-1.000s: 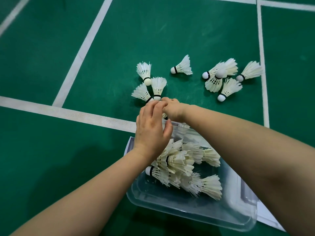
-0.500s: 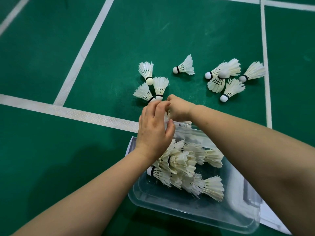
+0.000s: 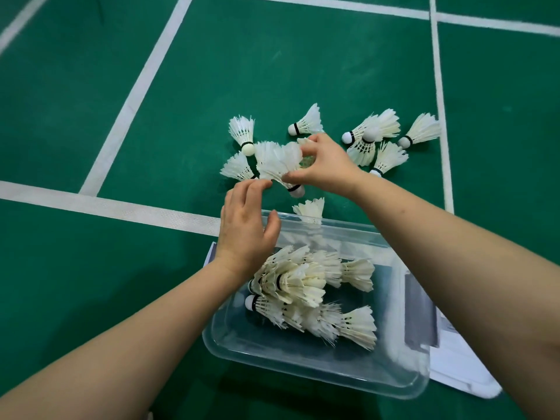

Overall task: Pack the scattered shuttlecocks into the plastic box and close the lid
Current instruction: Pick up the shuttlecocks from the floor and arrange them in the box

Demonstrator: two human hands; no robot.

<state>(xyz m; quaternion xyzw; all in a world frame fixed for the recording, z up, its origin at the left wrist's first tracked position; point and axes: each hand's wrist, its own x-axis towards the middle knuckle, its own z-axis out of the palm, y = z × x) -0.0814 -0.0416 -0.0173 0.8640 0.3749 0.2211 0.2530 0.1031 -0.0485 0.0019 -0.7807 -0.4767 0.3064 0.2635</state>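
A clear plastic box (image 3: 306,366) stands on the green court floor with several white feather shuttlecocks (image 3: 303,286) piled inside. My right hand (image 3: 328,165) pinches a white shuttlecock (image 3: 280,165) by its feathers just beyond the box's far edge, cork pointing down toward me. My left hand (image 3: 245,228) hovers over the box's far left corner, fingers relaxed and reaching toward that shuttlecock. Two shuttlecocks (image 3: 242,133) lie left of the held one, one (image 3: 307,121) lies beyond my right hand, and a cluster (image 3: 380,137) lies to the right. Another (image 3: 310,209) rests against the box's far wall.
The box's white lid (image 3: 463,368) lies flat on the floor under and to the right of the box. White court lines (image 3: 106,207) cross the green floor to the left and behind the shuttlecocks.
My right hand has lifted a shuttlecock off the floor and moved up and right. My left hand has opened and shifted slightly toward it.
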